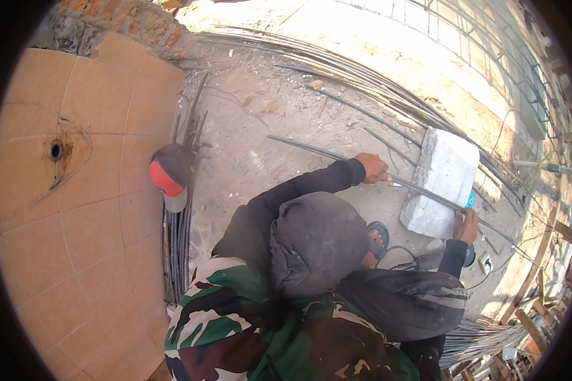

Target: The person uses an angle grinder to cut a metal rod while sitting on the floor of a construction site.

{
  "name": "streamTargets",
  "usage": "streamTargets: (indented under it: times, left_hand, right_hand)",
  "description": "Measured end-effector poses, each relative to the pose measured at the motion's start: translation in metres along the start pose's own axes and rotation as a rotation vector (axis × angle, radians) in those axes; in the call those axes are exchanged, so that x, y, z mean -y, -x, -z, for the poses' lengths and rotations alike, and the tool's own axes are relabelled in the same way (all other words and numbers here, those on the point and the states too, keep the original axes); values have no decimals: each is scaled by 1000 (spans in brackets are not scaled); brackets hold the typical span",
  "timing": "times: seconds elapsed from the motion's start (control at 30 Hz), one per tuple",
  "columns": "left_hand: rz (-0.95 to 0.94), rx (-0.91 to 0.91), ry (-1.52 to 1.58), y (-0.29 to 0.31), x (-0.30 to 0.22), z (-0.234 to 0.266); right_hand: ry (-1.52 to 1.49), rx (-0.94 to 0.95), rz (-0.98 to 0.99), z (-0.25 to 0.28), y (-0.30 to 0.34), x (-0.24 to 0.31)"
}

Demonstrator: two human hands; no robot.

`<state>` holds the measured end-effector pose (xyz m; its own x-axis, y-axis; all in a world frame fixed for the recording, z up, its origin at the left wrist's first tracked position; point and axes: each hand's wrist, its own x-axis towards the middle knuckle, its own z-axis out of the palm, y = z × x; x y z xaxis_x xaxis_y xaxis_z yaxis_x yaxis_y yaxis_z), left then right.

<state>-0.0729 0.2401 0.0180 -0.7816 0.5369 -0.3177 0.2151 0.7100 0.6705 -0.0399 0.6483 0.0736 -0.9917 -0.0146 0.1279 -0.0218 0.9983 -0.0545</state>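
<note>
A long thin steel rebar (305,149) runs slantwise across the top of a pale concrete block (448,166). My left hand (372,168) is closed around the bar to the left of the block. A small white thing shows by its fingertips, too small to name. At the block's right side, my right hand (465,227) has its fingers closed on the same bar. A small bright blue object (470,200) sits just above that hand; its kind is unclear. My knees, in dark grey trousers (321,244), hide part of the ground between my arms.
Long rebars (362,86) lie beyond the block, with shorter pieces nearby. A red and black cap (166,174) rests by a rebar bundle (178,254), beside orange floor tiles (95,203). A power socket (485,262) with a cord lies at right, near wire mesh and timber.
</note>
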Motion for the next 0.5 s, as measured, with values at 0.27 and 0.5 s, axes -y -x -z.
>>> streamTargets:
  times: [0.27,0.5]
  left_hand:
    - [-117,-205,-166,19,-16,23]
    - [-120,-265,-321,59,20,60]
  right_hand:
    - [5,-30,277,14,-10,-5]
    - [-134,-49,510,22,-29,43]
